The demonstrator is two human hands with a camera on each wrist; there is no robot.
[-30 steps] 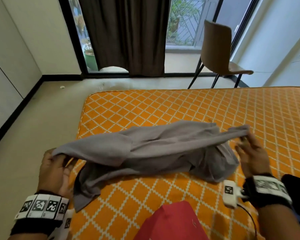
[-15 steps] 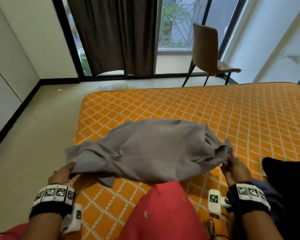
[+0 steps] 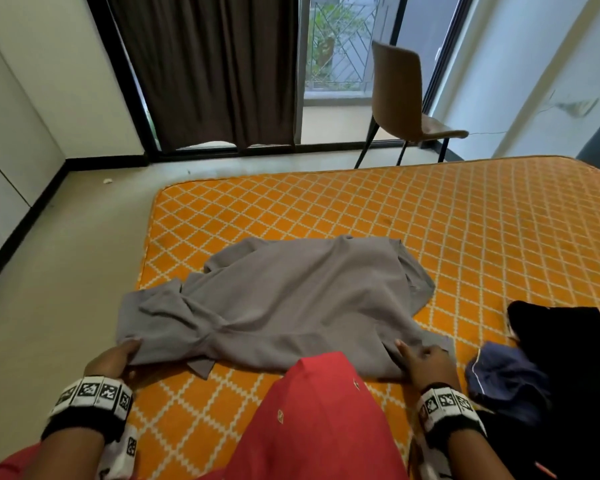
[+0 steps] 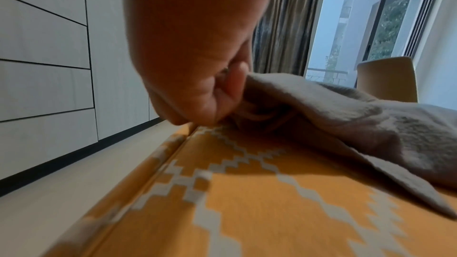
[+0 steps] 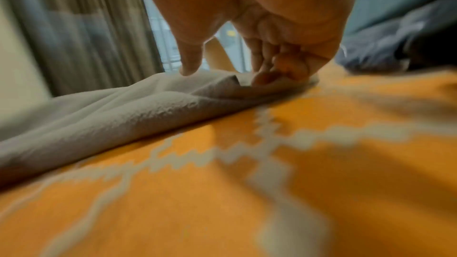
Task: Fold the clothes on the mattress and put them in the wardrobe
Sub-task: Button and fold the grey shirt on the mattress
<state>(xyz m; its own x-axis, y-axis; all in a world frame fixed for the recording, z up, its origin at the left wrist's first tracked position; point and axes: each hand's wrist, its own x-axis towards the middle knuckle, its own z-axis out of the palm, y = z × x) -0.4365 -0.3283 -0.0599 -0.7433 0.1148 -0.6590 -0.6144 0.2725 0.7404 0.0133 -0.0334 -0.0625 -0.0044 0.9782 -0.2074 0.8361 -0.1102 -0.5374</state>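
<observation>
Left hand (image 3: pixel 113 358) is pinching the near-left corner of the grey shirt (image 3: pixel 291 306) and the right hand (image 3: pixel 421 363) has its fingers curled on the near-right corner, both down on the orange mattress (image 3: pixel 465 237) near its front edge. Dark clothes (image 3: pixel 568 368) are piled just right of the right hand, a chair (image 3: pixel 402 98) and curtain (image 3: pixel 205 71) stand behind, and a red garment (image 3: pixel 319 420) blocks the shirt's near edge. Compared to a second ago, the shirt's gone from bunched and lifted to spread out, pulled closer.
</observation>
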